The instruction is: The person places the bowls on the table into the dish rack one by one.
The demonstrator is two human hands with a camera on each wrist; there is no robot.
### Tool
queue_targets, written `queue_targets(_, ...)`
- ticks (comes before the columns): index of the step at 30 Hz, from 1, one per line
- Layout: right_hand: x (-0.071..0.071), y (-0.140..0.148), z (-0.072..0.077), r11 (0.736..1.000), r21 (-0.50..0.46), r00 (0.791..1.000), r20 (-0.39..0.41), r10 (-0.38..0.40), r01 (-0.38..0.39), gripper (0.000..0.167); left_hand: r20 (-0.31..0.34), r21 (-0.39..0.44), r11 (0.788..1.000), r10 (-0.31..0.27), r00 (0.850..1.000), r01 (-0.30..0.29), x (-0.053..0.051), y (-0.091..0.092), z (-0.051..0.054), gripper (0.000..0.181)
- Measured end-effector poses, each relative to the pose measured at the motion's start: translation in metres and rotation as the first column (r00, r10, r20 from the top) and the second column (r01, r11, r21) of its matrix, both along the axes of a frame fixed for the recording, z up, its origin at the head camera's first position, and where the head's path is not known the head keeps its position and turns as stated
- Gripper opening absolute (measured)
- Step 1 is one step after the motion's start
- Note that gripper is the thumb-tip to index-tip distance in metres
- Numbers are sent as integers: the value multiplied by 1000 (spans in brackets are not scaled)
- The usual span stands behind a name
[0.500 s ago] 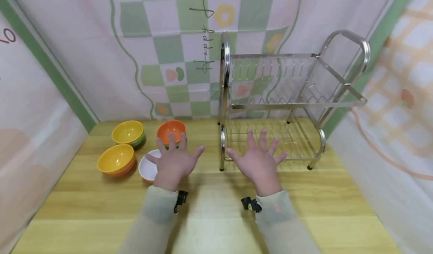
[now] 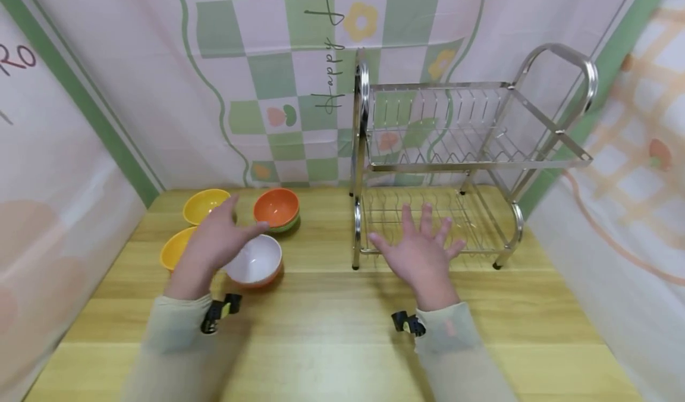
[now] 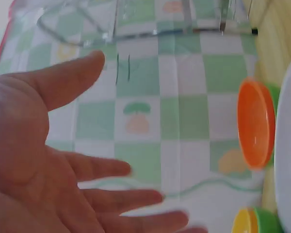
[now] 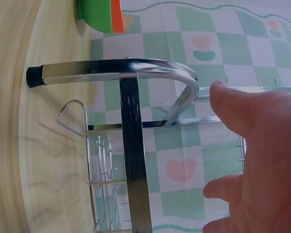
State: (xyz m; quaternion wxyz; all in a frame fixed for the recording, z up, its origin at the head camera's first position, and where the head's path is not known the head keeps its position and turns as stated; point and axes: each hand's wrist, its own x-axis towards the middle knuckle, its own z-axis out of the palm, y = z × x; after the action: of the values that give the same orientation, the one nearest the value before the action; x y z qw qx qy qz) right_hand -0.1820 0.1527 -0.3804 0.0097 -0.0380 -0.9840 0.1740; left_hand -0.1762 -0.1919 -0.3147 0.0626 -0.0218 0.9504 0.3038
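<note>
My left hand [image 2: 214, 238] hovers over the bowls at the left with its thumb spread and nothing in its grasp. It partly hides the front yellow bowl [image 2: 175, 248] and the edge of the back yellow bowl [image 2: 202, 206]. Just right of it stands a white-lined bowl [image 2: 258, 260] with an orange outside. Behind that is an orange bowl [image 2: 276, 207], green outside. With fingers spread, my right hand [image 2: 423, 256] is held up in front of the two-tier metal dish rack [image 2: 471, 167], empty. In the right wrist view, this hand [image 4: 271, 160] appears apart from the rack's frame [image 4: 133, 160].
The wooden table [image 2: 321, 330] carries the bowls at left and the rack at right. A checkered curtain [image 2: 316, 81] hangs behind them. More printed cloth [image 2: 59, 152] encloses the left side, and another panel [image 2: 642, 170] the right.
My left hand has moved left, from over the white-lined bowl toward the yellow bowls, and turned with its thumb side up. The right hand stays spread before the rack. The head view shifts slightly.
</note>
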Motion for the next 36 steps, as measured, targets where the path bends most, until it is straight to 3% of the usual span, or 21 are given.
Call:
queue_targets(3, 0, 2, 0, 1000, -13, 1000, -3, 3, -3, 116, 27, 104, 994, 26, 999, -29, 3, -24, 2, 94)
queue_targets(5, 0, 3, 0, 1000, -14, 1000, -8, 7, -7, 116, 55, 233, 972, 25, 998, -37, 3, -37, -1, 84)
queue_targets(7, 0, 4, 0, 1000, -16, 1000, -10, 8, -8, 115, 107, 392, 918, 25, 994, -65, 3, -48, -5, 79)
queue_targets(9, 1, 5, 0, 1000, -16, 1000, -11, 7, -7, 115, 170, 496, 862, 25, 985, -107, 1, -57, -9, 79)
queue_targets(11, 1, 6, 1, 1000, -16, 1000, -11, 7, -8, 115, 232, 546, 823, 29, 972, -154, 0, -63, -14, 80)
queue_targets(16, 1, 7, 2, 1000, -14, 1000, -1, 10, -10, 115, 353, 567, 791, 21, 935, -231, -4, -74, -26, 81)
queue_targets(21, 1, 9, 2, 1000, -15, 1000, 8, 17, -17, 115, 418, 560, 790, -7, 909, -251, -10, -80, -38, 76)
queue_targets(25, 1, 9, 2, 1000, -15, 1000, 6, 20, -20, 115, 430, 534, 815, -35, 902, -223, -16, -81, -48, 70)
queue_targets(32, 1, 9, 0, 999, -28, 1000, 0, 20, -20, 113, 414, 496, 846, -31, 910, -196, -25, -77, -62, 66)
queue_targets(36, 1, 8, 0, 999, -30, 1000, -2, 19, -19, 113, 393, 435, 884, -15, 919, -171, -29, -75, -65, 58)
